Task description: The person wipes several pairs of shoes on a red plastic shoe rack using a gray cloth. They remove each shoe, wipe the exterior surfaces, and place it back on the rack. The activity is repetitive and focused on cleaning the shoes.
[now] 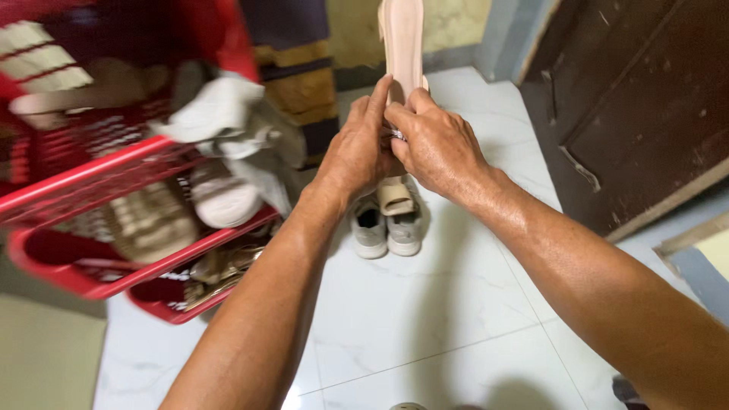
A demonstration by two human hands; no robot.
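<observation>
From the head camera, both arms reach forward over a white marble-patterned tile floor (425, 304). The left hand (357, 148) and the right hand (437, 144) meet around a beige sandal (402, 38), which is held upright with its sole running up and out of the top edge of the picture. The left hand's fingers are extended and pressed against the sandal's left side; the right hand's fingers curl around its lower part from the right, gripping it, and a small shiny buckle or trim (396, 135) shows between the two hands. A looped beige strap (395, 196) of the sandal hangs just below the hands.

Directly beneath the sandal, a pair of grey sneakers (386, 226) stands side by side on the floor, toes toward the camera. Left of the sandal is a red plastic shoe rack (91, 178), tilted in the view and blurred; its shelves carry a white sneaker (224, 201), pale cloth or shoes on top, and striped sandals lower down. Right of the sandal stands a dark brown wooden door (638, 106). Behind the sandal, a yellowish wall meets the floor.
</observation>
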